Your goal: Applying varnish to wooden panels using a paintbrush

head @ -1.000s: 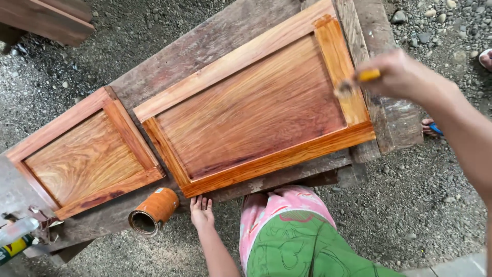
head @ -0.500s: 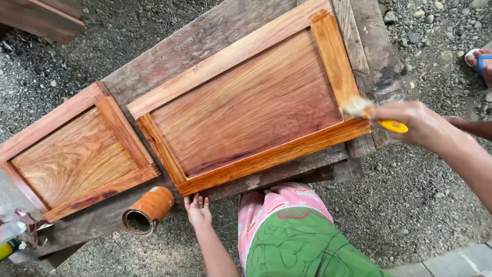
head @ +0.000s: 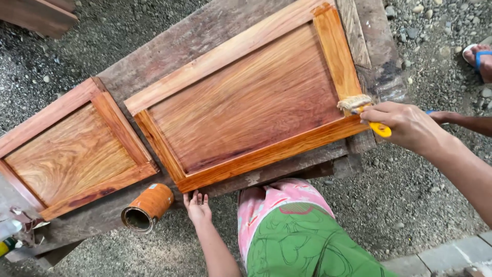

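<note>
Right hand grip closed on yellow-handled paintbrush, bristles touching large varnished wooden panel door. Left hand open, fingertips at the door's near edge.

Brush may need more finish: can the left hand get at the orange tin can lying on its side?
Probably yes: the left hand rests at the plank edge right beside the orange tin can, with nothing between them.

Right hand in closed grip — left hand flat, fingers spread

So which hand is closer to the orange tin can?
Left. The left hand rests on the board edge just right of the orange tin can. The right hand holds the paintbrush far across the panel.
</note>
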